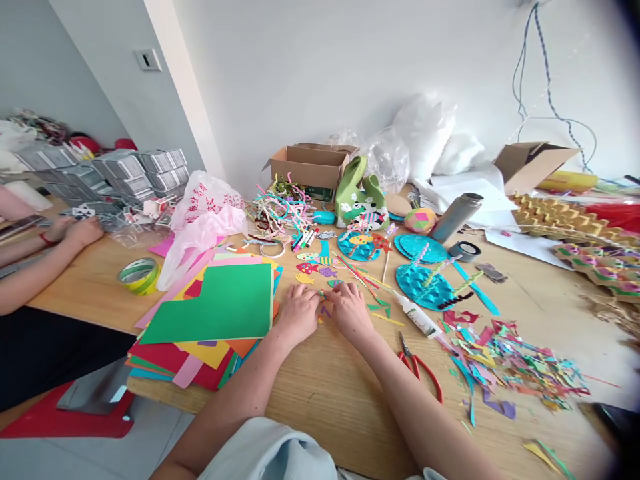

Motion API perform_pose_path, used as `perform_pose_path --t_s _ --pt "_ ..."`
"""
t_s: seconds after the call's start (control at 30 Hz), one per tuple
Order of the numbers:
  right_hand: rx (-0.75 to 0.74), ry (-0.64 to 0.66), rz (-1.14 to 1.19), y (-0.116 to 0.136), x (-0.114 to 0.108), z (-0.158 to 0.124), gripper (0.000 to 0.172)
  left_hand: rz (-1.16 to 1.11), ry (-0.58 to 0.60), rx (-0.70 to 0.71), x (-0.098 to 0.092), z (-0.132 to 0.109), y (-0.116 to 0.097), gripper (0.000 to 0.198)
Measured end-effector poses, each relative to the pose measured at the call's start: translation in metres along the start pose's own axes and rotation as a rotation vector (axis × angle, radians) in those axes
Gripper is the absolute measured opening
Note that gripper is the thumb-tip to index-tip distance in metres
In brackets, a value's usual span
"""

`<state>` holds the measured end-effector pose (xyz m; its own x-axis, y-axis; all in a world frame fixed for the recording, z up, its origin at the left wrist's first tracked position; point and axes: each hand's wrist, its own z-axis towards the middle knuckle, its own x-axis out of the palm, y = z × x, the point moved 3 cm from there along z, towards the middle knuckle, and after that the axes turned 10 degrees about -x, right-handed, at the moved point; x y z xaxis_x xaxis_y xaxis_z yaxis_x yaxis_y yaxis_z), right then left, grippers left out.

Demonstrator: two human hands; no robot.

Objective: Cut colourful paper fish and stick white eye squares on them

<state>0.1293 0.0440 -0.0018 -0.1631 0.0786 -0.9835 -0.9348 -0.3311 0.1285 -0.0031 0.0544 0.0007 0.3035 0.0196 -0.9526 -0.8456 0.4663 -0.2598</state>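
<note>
My left hand (299,312) and my right hand (351,312) meet over the wooden table, fingers bent and fingertips nearly touching. A tiny greenish bit shows between the fingertips, too small and covered to name. Just beyond them lie cut paper fish: a red fish (307,268), a yellow fish (304,279) and a purple fish (328,273). A teal fish (334,283) is partly behind my right fingers. Small purple scraps (326,311) rest between the hands. Thin paper strips (361,275) lie past my right hand. A white glue bottle (419,317) lies to its right.
Red-handled scissors (420,370) lie near my right forearm, paper scraps (515,360) further right. Stacked coloured paper (225,300) and yellow tape (139,276) are left. Blue painted plates (425,287), a metal flask (457,217) and a green bag (357,200) stand behind. Another person's hands (83,230) rest far left.
</note>
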Motion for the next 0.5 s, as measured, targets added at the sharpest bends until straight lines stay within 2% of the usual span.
perform_pose_path --t_s 0.5 --pt "-0.050 -0.085 0.054 0.0012 0.0045 0.0070 0.027 -0.002 -0.023 0.001 -0.0005 -0.0014 0.0014 0.021"
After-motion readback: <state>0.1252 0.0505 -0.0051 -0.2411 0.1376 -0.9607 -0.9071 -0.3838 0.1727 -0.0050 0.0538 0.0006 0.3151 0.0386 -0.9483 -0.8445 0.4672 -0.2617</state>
